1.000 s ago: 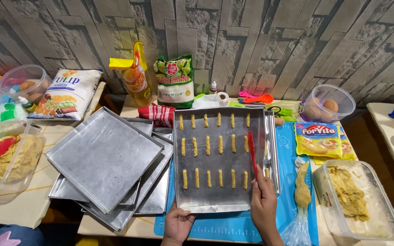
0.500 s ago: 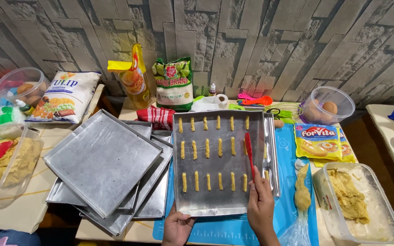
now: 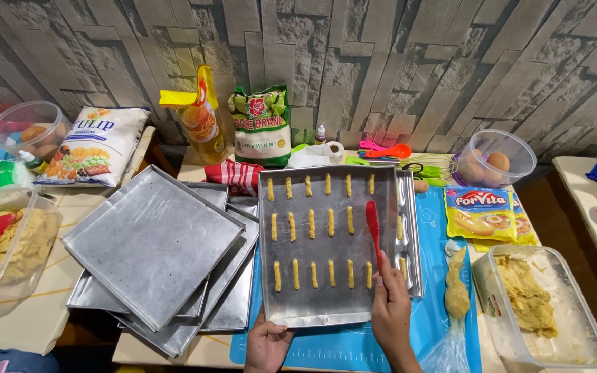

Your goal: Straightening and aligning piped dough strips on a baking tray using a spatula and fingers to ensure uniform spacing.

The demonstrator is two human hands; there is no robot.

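My right hand [image 3: 391, 304] holds a red spatula [image 3: 373, 224] whose blade lies over the right side of a metal baking tray [image 3: 326, 307]. Three rows of small yellow dough sticks [image 3: 311, 224] sit on that tray. My left hand [image 3: 268, 343] grips the tray's near edge at the left corner. The tray rests on a blue mat [image 3: 354, 349]. A piping bag of yellow dough [image 3: 456, 293] lies just right of my right hand.
A stack of empty metal trays [image 3: 153, 252] lies to the left. Clear tubs of dough stand at the right [image 3: 544, 307] and far left [image 3: 5, 245]. Flour bags [image 3: 98, 145], a green bag [image 3: 262, 128], an egg bowl [image 3: 495, 159] and yellow sachets [image 3: 481, 214] line the back.
The red spatula has stayed at the tray's right side, shifting slightly. Both hands remain at the tray's near edge.
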